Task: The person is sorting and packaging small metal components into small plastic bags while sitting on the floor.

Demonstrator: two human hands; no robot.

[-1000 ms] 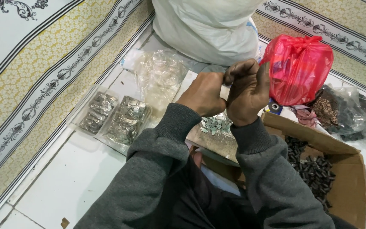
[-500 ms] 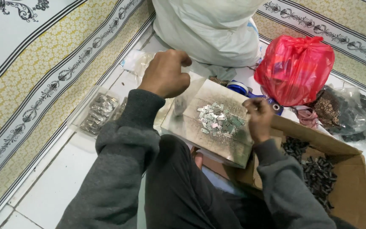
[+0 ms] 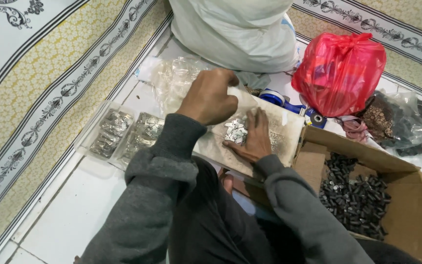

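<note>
A large white sack [image 3: 235, 29] stands at the top of the tiled floor [image 3: 74, 215], with a knotted red plastic bag [image 3: 340, 73] to its right. Beside that lie clear bags of dark pieces [image 3: 396, 122]. An open cardboard box [image 3: 406, 215] holds small dark cylindrical parts [image 3: 355, 195]. On the left, two clear packets of silvery pieces [image 3: 125, 134] lie side by side near a patterned yellow carpet [image 3: 40, 83]. A blue tape dispenser [image 3: 289, 102] shows below the sack.
</note>
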